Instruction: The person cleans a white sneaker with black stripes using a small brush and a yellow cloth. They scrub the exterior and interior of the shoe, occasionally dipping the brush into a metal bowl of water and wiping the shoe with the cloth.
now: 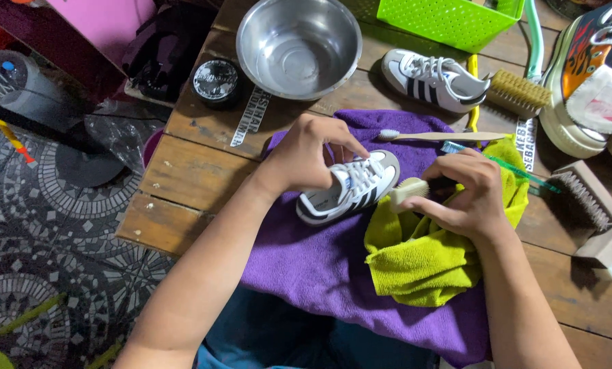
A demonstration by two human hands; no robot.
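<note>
While the left hand [311,156] pins a small white sneaker [350,187] with black stripes by its laced top, the right hand [464,193] is closed around a pale brush [408,191] whose end sits against the shoe's toe. The sneaker lies on a purple towel [320,266] draped over the near edge of the wooden table [190,171], just beside a crumpled yellow-green cloth [422,263] under the right hand. The shoe looks light and small, with a firm sole and softer upper, so it would probably slide on the towel unless held; the sole edges or heel seem the surest places to grip. Two toothbrushes [442,137] lie just beyond the hands. Farther back stand a steel bowl [299,44], a round black tin [215,82], the matching sneaker [432,82] and a green plastic basket [449,20]. Toward the right edge are scrub brushes [582,195] and a larger patterned shoe [593,75]. Nothing lies between the hands and the sneaker, though the cloth crowds its toe side.
</note>
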